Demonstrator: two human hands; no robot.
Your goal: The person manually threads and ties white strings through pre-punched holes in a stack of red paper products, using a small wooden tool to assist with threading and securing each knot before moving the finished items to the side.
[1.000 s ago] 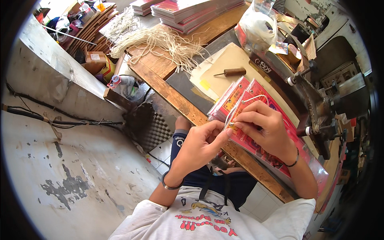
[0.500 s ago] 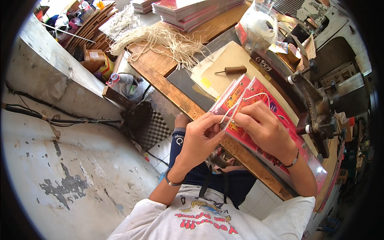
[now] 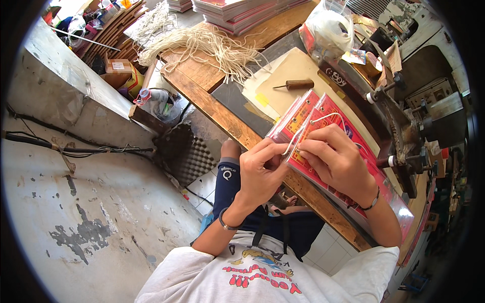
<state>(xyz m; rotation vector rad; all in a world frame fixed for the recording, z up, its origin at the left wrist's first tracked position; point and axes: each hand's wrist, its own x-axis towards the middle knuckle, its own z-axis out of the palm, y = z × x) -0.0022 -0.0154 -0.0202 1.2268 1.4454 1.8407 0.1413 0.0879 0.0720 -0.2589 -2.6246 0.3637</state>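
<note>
A red printed board [image 3: 323,108] in a clear cover, with metal eyelets along its short edge, lies on a pile of similar red boards at the table's edge. A thin white cord [image 3: 331,114] loops across its face and passes by the near corner eyelet. My left hand [image 3: 258,169] is closed at that corner, thumb and forefinger pinching the cord. Over the board, my right hand [image 3: 337,157] is closed too, its fingertips pinching at the corner eyelet, where the cord runs. The cord's end is hidden by my fingers.
A wooden-handled awl [image 3: 299,84] lies on cream card sheets [image 3: 283,103] beyond the boards. Farther off are a heap of loose white cords [image 3: 212,48], stacked boards [image 3: 237,20] and a white plastic bag [image 3: 328,35]. A metal clamp-like machine [image 3: 404,126] stands at the right.
Both hands stay at the board's corner. My right fingertips have drawn closer to the edge, and my left hand has shifted slightly right. The view has moved a little.
</note>
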